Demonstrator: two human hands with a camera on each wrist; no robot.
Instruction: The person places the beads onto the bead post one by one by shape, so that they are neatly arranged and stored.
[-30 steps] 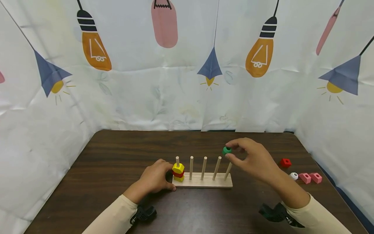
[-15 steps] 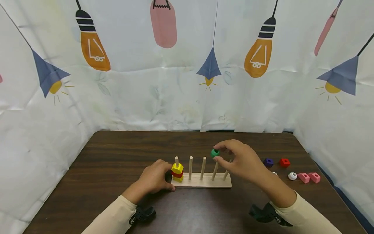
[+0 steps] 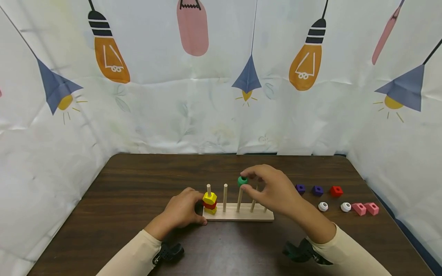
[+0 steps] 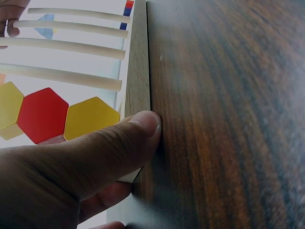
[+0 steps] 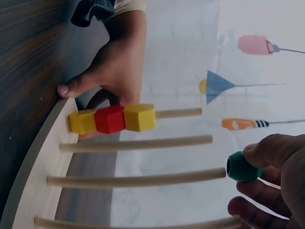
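My left hand (image 3: 184,209) grips the left end of a wooden peg board (image 3: 241,216), thumb on its front edge in the left wrist view. On the leftmost peg are stacked an upper yellow bead (image 3: 210,198), a red bead (image 5: 109,119) and a lower yellow bead (image 5: 82,122). Between thumb and fingers, my right hand (image 3: 274,191) pinches a green bead (image 5: 244,167). The bead is just above the tip of the third peg (image 5: 138,179) from the left, its hole facing it. Bare pegs stand to the right of the stack.
To the right of the board lie two dark blue beads (image 3: 317,191), a red bead (image 3: 336,191), two white beads (image 3: 345,207) and two pink beads (image 3: 371,209). A dark wooden table (image 3: 114,199) carries everything. A printed curtain (image 3: 155,115) hangs behind it.
My right hand has moved left with the green bead, from near the rightmost peg to above the third one. More beads on the right are uncovered. My left hand stays put.
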